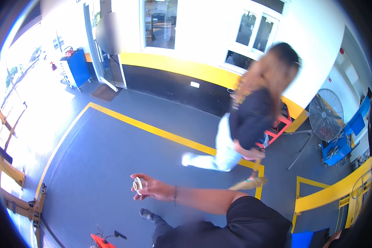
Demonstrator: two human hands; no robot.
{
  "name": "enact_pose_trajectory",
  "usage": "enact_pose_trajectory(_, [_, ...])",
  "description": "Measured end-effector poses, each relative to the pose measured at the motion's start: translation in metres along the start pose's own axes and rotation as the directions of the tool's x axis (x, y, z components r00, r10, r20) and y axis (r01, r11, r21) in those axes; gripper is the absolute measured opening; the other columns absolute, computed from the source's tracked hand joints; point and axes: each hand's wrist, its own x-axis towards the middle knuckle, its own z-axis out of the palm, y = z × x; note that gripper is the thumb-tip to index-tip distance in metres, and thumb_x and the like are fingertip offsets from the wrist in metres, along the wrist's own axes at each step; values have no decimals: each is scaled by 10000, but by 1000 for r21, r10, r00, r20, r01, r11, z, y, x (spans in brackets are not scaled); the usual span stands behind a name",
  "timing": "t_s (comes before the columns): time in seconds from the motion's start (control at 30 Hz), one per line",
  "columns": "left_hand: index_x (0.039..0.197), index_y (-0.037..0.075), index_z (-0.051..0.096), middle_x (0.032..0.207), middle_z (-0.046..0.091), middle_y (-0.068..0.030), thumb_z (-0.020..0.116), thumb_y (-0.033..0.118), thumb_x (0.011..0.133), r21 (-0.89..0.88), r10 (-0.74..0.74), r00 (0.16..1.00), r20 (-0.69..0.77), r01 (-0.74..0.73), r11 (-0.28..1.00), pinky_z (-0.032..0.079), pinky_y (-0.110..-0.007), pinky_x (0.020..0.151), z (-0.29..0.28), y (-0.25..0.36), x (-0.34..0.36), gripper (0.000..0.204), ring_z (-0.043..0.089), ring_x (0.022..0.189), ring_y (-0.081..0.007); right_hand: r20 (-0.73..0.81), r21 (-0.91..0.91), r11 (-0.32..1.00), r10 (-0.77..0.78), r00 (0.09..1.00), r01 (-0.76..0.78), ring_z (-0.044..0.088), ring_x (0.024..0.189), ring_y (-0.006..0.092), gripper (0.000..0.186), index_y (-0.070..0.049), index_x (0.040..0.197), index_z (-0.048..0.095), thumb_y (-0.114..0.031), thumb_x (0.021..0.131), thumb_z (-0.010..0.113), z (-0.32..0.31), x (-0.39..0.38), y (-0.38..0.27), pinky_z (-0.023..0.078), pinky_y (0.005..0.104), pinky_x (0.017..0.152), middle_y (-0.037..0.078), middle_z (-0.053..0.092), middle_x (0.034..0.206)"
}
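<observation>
From the head view, see the right hand (153, 188) reaching leftward above the floor, fingers curled partway and pinched around a small, pale, round object (138, 185) at near centre. Cannot tell its exact kind, nor make out the left hand or any hold there. Could drop the object through a loosened pinch, being held toward the fingertips rather than deep in the palm. Could also get jolted by contact with the other person (252, 118), mid-stride just beyond the forearm, blurred, carrying a straw-coloured broom (250, 183) low beside that arm. Could snag a shoe (149, 215) on the dark cable end (120, 235) by the red thing (102, 242), near left, if stepping carelessly.

Underfoot, see a smooth grey floor (111, 157) with yellow lines (153, 133), glaring with daylight at left. Beyond, note a white wall (202, 25) banded yellow and black; at far left, a blue tool cart (77, 69) and brown doormat (104, 93); at far right, a large fan (326, 113); at near right, a yellow steel arm (330, 192).
</observation>
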Motion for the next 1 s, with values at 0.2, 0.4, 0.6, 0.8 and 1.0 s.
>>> enact_pose_trajectory(0.2, [973,56,626,847,650,-73,542,418,962,-5,84,995,-55,-84,996,550,-355,696,40,64,142,372,644,763,-205,-424,-171,962,125,897,-215,630,1041,216,707,-148,1485,293,-86,892,673,-155,116,111,528,325,845,121,521,1181])
enact_pose_trajectory(0.4, [966,60,624,839,643,-67,541,411,964,15,105,994,-10,-105,994,548,-352,693,130,124,312,361,639,757,-198,-874,-84,743,265,407,-664,672,763,187,792,-215,1418,406,-101,750,815,-286,62,130,539,328,602,119,619,1058])
enact_pose_trajectory(0.6, [960,65,622,831,637,-61,541,405,965,-15,138,990,10,-138,990,546,-350,691,213,150,469,349,633,750,-192,-999,15,827,40,32,-562,662,704,185,725,-211,1404,416,-62,777,748,-304,58,66,517,330,551,119,632,1001])
enact_pose_trajectory(0.8, [845,124,596,757,599,-26,533,342,978,84,62,997,42,-65,994,532,-346,642,273,179,607,263,597,679,-173,-988,112,906,57,-145,-408,680,683,205,720,-219,1427,373,3,800,648,-348,253,85,502,276,497,105,627,971])
enact_pose_trajectory(1.0, [949,138,586,813,645,-24,596,355,951,-118,92,995,-36,-96,988,556,-351,676,182,216,715,217,648,736,-182,-693,-323,813,146,706,-485,675,787,188,734,-187,1461,367,5,827,683,-343,612,25,564,304,640,172,540,1176])
